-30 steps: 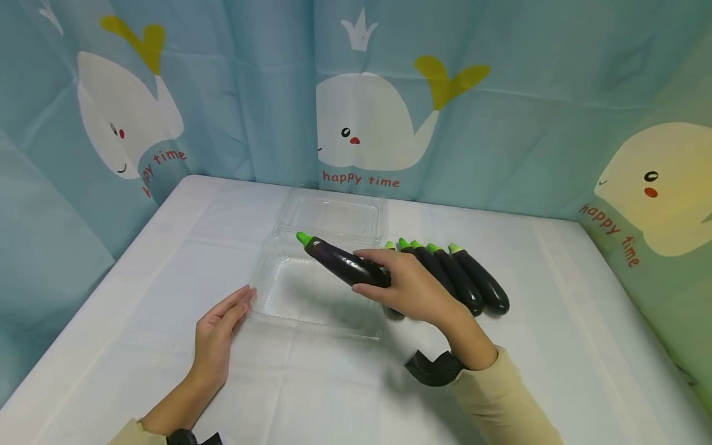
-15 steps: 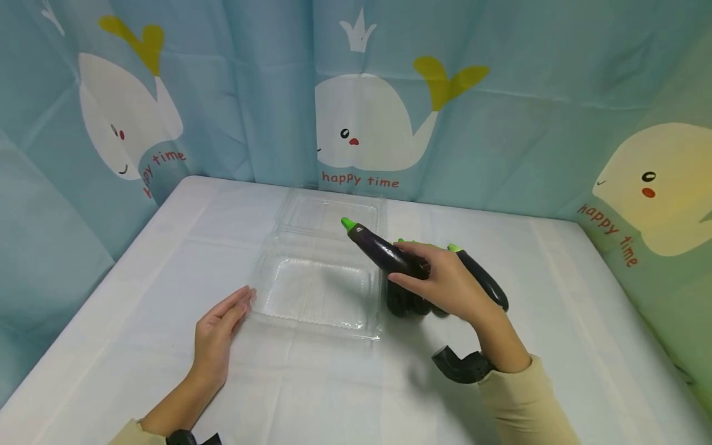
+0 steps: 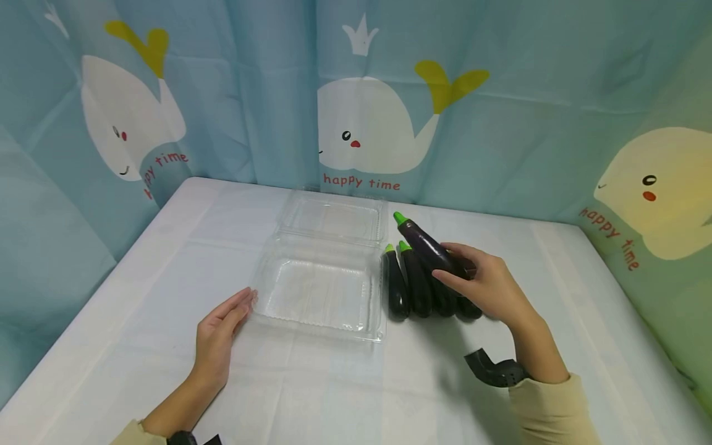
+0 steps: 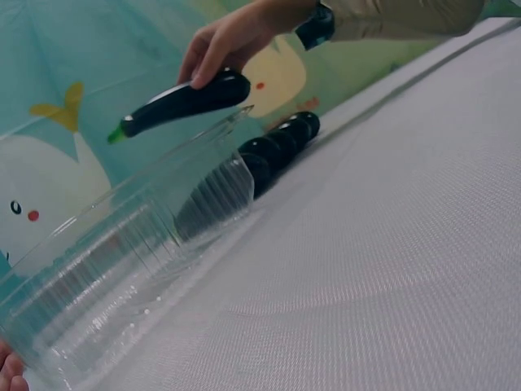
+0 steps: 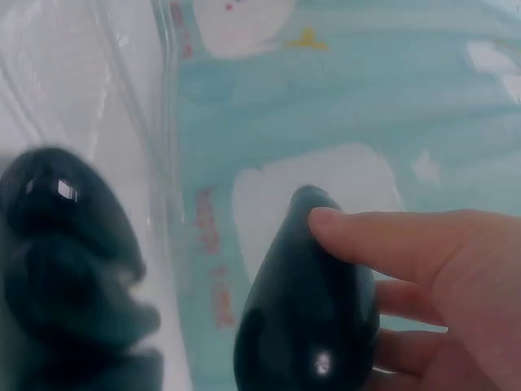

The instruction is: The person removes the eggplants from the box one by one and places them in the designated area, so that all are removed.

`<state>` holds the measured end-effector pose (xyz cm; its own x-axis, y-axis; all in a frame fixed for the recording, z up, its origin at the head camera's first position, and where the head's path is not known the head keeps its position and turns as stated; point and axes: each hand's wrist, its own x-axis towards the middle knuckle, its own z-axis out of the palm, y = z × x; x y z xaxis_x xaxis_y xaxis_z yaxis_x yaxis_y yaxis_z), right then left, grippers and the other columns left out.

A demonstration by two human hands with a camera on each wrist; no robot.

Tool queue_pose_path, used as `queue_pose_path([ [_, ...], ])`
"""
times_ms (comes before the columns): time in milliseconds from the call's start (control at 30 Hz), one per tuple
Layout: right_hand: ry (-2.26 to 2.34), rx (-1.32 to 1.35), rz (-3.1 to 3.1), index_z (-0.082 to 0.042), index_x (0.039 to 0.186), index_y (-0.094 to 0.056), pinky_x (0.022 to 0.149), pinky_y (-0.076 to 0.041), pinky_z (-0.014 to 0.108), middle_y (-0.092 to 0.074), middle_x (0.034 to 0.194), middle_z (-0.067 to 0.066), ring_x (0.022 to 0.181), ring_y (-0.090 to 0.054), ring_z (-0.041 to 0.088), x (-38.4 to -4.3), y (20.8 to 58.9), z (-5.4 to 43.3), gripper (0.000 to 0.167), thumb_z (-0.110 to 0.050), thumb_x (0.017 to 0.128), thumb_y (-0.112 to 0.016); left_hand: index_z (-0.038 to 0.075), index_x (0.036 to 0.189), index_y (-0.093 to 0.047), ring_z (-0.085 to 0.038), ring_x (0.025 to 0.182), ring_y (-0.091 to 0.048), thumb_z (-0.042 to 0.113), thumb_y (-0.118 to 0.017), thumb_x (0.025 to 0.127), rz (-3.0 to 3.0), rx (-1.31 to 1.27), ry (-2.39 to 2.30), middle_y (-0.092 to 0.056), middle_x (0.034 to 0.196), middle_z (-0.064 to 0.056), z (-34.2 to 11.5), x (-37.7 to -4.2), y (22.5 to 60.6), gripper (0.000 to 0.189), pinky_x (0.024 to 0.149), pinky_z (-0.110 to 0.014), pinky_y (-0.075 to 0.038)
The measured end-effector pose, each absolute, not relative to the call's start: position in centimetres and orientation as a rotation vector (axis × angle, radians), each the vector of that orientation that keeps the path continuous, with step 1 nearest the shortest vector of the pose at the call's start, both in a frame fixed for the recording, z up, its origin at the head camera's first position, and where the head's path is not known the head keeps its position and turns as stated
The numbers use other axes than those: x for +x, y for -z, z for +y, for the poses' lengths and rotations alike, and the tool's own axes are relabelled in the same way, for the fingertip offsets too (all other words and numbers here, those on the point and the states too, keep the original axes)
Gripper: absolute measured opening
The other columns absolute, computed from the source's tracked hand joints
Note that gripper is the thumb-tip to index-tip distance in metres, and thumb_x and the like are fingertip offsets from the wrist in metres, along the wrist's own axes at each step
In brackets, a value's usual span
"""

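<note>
In the head view my right hand (image 3: 489,287) grips a dark, glossy eggplant (image 3: 431,245) by its thick end, thumb on the near side. Its green stem end points up toward the back left, above several other eggplants (image 3: 419,290) lying side by side on the table. The right wrist view shows the held eggplant (image 5: 305,309) close up. My left hand (image 3: 222,327) rests with extended fingers against the left side of a clear plastic clamshell box (image 3: 317,324). In the left wrist view only its fingertips (image 4: 10,371) show, at the box's end.
The box's hinged lid (image 3: 334,219) lies folded back toward the curtain (image 3: 267,93). Lying eggplants stand close to the box's right side. A white cloth covers the table (image 3: 311,389), whose back edge meets the curtain.
My right hand has carried the eggplant rightward, away from above the box to above the row, and its stem end now points more backward. My left hand stays at the box.
</note>
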<state>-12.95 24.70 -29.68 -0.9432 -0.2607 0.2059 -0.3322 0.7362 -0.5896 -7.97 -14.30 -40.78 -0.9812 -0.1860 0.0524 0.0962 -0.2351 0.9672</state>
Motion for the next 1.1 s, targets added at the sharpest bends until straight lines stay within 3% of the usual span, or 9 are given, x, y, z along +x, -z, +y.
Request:
queue_pose_path([
  [267,-0.943,0.358,-2.825,-0.003,0.129,-0.050,0.063,-0.051,0.019,-0.058,0.115,0.020,0.091,-0.062,0.034,-12.2,29.4,27.4,0.052,-0.029,0.086,-0.065,-0.016,0.124,-0.046,-0.008,0.108,-0.056,0.004,-0.049,0.094,-1.806,0.107,2.350,-0.063,0.113,0.002,-14.3,-8.0,40.8,0.036,0.091,-0.020,-0.043],
  [533,-0.870,0.247,-2.809,-0.003,0.131,-0.049,0.061,-0.046,0.015,-0.061,0.109,0.022,0.094,-0.059,0.036,-11.7,29.2,29.9,0.053,-0.028,0.086,-0.065,-0.015,0.124,-0.046,-0.008,0.109,-0.055,0.005,-0.050,0.094,-1.810,0.104,2.348,-0.062,0.115,0.001,-14.3,-8.0,40.9,0.037,0.091,-0.020,-0.042],
  [600,-0.856,0.216,-2.808,-0.003,0.131,-0.049,0.061,-0.045,0.014,-0.061,0.109,0.022,0.094,-0.059,0.031,-11.6,29.3,30.5,0.053,-0.028,0.087,-0.064,-0.015,0.124,-0.047,-0.008,0.109,-0.055,0.005,-0.050,0.094,-1.814,0.106,2.345,-0.062,0.115,0.000,-14.3,-8.0,40.9,0.037,0.091,-0.020,-0.042],
  [767,-0.857,0.124,-2.791,0.000,0.129,-0.050,0.058,-0.042,0.014,-0.061,0.106,0.024,0.085,-0.050,-0.004,-11.5,30.0,32.2,0.053,-0.028,0.087,-0.064,-0.015,0.124,-0.047,-0.008,0.109,-0.055,0.005,-0.050,0.094,-1.823,0.102,2.345,-0.062,0.116,0.000,-14.2,-8.0,40.9,0.036,0.092,-0.020,-0.042],
  [833,-0.856,0.092,-2.787,0.001,0.129,-0.050,0.058,-0.040,0.016,-0.061,0.105,0.025,0.081,-0.044,-0.012,-11.5,30.2,32.8,0.053,-0.029,0.087,-0.064,-0.015,0.124,-0.046,-0.008,0.109,-0.055,0.005,-0.050,0.094,-1.823,0.103,2.349,-0.062,0.115,0.000,-14.2,-7.9,40.8,0.037,0.092,-0.021,-0.042],
  [967,-0.858,0.057,-2.782,0.002,0.129,-0.050,0.060,-0.039,0.024,-0.061,0.104,0.026,0.080,-0.042,-0.011,-11.8,30.5,33.4,0.053,-0.030,0.088,-0.063,-0.015,0.124,-0.046,-0.008,0.109,-0.055,0.005,-0.050,0.094,-1.818,0.113,2.350,-0.062,0.115,0.000,-14.3,-7.9,40.7,0.037,0.091,-0.020,-0.042],
  [1100,-0.852,0.008,-2.788,0.004,0.129,-0.049,0.061,-0.036,0.029,-0.061,0.102,0.028,0.082,-0.046,0.002,-12.2,30.8,33.7,0.055,-0.031,0.088,-0.061,-0.015,0.124,-0.047,-0.008,0.109,-0.055,0.005,-0.050,0.094,-1.811,0.110,2.348,-0.061,0.118,-0.003,-14.3,-7.9,40.7,0.037,0.092,-0.021,-0.042],
])
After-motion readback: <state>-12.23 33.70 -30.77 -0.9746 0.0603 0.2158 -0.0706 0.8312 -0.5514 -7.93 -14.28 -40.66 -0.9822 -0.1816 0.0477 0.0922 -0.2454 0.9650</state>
